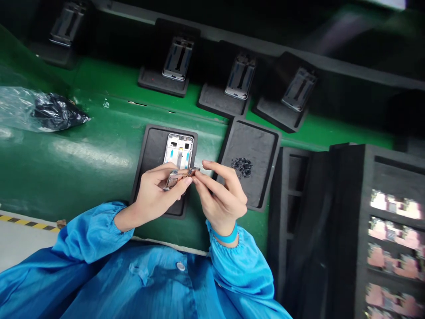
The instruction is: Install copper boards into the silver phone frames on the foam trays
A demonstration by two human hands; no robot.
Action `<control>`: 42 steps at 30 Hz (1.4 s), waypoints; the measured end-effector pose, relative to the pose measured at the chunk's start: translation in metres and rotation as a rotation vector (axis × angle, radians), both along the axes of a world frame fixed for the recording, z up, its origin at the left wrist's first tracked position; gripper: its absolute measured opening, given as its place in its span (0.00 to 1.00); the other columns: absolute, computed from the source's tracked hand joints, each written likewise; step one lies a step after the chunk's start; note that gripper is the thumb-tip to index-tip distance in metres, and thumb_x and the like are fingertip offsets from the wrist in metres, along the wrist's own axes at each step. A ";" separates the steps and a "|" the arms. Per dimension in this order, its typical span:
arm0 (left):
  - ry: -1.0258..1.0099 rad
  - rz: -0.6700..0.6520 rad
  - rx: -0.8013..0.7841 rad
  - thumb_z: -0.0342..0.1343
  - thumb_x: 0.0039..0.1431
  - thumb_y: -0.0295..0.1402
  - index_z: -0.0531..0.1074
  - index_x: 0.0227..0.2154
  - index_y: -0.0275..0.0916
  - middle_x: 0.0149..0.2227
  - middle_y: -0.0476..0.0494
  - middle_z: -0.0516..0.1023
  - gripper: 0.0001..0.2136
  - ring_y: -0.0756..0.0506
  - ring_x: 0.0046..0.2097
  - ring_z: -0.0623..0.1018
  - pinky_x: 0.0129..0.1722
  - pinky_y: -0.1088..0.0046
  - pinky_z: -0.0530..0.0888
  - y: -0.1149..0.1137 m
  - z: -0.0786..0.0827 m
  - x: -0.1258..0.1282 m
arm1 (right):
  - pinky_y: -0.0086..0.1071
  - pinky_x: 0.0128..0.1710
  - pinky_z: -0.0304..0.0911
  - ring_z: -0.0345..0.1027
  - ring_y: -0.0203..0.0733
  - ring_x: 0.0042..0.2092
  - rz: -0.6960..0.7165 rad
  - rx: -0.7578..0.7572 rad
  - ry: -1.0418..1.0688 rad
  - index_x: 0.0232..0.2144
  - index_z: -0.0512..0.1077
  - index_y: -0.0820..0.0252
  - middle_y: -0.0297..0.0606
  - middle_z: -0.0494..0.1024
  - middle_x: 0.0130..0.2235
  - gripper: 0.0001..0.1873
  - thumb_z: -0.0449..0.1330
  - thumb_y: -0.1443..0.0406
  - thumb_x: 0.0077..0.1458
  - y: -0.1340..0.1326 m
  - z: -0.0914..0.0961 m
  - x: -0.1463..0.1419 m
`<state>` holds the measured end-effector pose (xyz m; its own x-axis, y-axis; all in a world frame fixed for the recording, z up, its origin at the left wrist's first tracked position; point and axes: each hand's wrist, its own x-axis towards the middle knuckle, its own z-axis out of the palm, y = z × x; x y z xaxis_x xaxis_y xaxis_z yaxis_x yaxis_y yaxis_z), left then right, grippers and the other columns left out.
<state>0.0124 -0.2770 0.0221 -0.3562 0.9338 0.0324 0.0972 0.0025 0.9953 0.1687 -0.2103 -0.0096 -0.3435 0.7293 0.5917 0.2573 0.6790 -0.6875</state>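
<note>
My left hand [156, 195] and my right hand [221, 195] meet over a black foam tray [152, 153], both pinching a small metal part [175, 178]. Its exact kind is hard to tell, and my fingers cover part of it. Just above my fingertips, an open phone frame [178, 150] with a white inner face and blue patches lies in the tray. Its lower end is hidden behind my left hand. A blue band [226, 235] circles my right wrist, and blue sleeves cover both forearms.
To the right, a second foam tray [262, 173] holds a heap of small black bits [241, 167]. Several phone frames stand on foam trays along the back of the green bench [66, 155]. A plastic bag [46, 110] lies at left; a black foam rack [395, 239] holds pink-toned parts at right.
</note>
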 end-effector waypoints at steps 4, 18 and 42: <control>0.058 0.010 0.010 0.64 0.64 0.29 0.79 0.28 0.35 0.25 0.49 0.74 0.08 0.53 0.25 0.73 0.24 0.78 0.69 0.000 -0.003 -0.001 | 0.49 0.45 0.76 0.79 0.51 0.48 -0.001 0.093 -0.060 0.50 0.81 0.44 0.39 0.84 0.50 0.23 0.70 0.73 0.55 0.002 -0.001 0.000; -0.169 0.018 -0.056 0.66 0.62 0.36 0.79 0.31 0.36 0.22 0.52 0.72 0.09 0.53 0.21 0.73 0.21 0.79 0.75 0.002 0.001 0.004 | 0.36 0.30 0.73 0.74 0.39 0.31 -0.012 -0.600 0.486 0.31 0.78 0.53 0.35 0.80 0.32 0.05 0.70 0.61 0.57 0.003 0.010 0.001; -0.166 -0.016 -0.075 0.63 0.62 0.29 0.79 0.31 0.35 0.21 0.52 0.73 0.04 0.54 0.20 0.73 0.20 0.82 0.73 0.000 -0.002 0.006 | 0.27 0.25 0.71 0.67 0.33 0.27 0.280 -1.048 0.728 0.37 0.82 0.40 0.29 0.79 0.30 0.05 0.71 0.56 0.56 0.009 0.006 0.016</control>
